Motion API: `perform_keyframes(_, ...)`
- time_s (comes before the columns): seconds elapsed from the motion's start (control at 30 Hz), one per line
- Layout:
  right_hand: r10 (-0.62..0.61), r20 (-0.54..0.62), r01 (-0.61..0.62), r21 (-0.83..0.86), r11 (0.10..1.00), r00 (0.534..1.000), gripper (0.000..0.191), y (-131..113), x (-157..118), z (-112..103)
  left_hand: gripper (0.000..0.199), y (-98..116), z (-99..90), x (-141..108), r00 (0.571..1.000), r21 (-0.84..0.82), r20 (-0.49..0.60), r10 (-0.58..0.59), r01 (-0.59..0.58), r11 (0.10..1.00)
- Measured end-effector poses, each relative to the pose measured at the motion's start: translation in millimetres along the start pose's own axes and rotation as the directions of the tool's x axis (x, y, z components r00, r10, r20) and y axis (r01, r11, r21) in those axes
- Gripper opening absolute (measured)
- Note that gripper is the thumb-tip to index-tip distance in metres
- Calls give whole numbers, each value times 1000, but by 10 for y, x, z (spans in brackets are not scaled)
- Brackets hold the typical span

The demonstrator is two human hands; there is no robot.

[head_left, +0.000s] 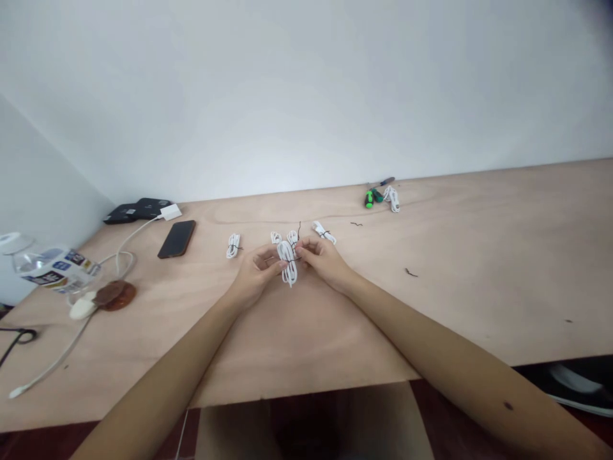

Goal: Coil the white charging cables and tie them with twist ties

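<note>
A coiled white cable (288, 273) is held upright over the table, between both hands. My left hand (258, 268) pinches the coil from its left side. On the other side, my right hand (322, 257) has its fingers closed on a thin black tie (299, 231) at the middle of the coil. Close behind the hands lie more white cable bundles, partly hidden. One tied bundle (233, 246) rests to the left, and another (324, 232) lies just behind my right hand.
At left are a phone (177, 239), black boxes (152, 207), a plastic bottle (57, 269) and a white charging cable (55, 364). Screwdrivers (369, 199) and a white cable bundle (392, 199) lie at back right. Loose black ties (410, 273) are on the wooden table (479, 255).
</note>
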State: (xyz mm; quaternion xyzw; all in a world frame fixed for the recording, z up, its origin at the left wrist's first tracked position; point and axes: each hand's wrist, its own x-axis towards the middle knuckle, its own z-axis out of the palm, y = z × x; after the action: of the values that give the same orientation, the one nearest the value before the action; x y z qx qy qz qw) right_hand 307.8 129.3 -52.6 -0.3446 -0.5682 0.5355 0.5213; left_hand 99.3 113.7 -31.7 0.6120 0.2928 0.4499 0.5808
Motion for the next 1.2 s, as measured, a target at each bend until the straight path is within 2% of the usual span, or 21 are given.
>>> perform_keyframes(0.07, 1, -25, 0, 42, 999, 1000, 39, 1, 5, -11, 60, -22, -11, -3, 998, -40, 19, -68, 69, 997)
perform_keyframes(0.13, 2, -25, 0, 98, 995, 1000, 38, -18, -4, -13, 62, -47, -27, -9, 991, -64, 40, -129, 132, 989)
perform_keyframes(0.3, 12, 152, -38, 174, 984, 988, 35, -147, -65, 16, 37, -33, -34, -39, 964, 3, 155, -216, 218, 976)
perform_keyframes(0.47, 48, 276, -134, 303, 943, 960, 33, -327, -121, 5, 28, 28, -11, -65, 949, 90, 229, -217, 202, 975)
perform_keyframes(0.6, 43, 221, -120, 350, 929, 974, 32, -392, -121, -49, 28, 2, -27, -70, 966, 108, 180, -188, 170, 979)
perform_keyframes(0.77, 3, 108, -26, 213, 977, 994, 33, -277, -44, -115, 29, -6, -50, -63, 983, 137, 101, -153, 138, 981)
perform_keyframes(0.83, -66, 73, 62, 50, 997, 995, 33, -224, -12, -132, 29, 3, -57, -56, 991, 154, 70, -118, 106, 982)
perform_keyframes(0.9, -146, 63, 153, -131, 979, 987, 33, -200, 0, -136, 28, 9, -68, -49, 995, 179, 35, -89, 81, 980)
perform_keyframes(1.03, -247, 121, 274, -336, 901, 961, 24, -235, -46, -92, 21, 13, -77, -41, 1000, 325, 11, 4, -7, 946)
perform_keyframes(1.2, -178, 206, 243, -360, 901, 962, 24, -249, -97, -24, 11, 10, -53, -49, 992, 499, 81, 99, -126, 858)
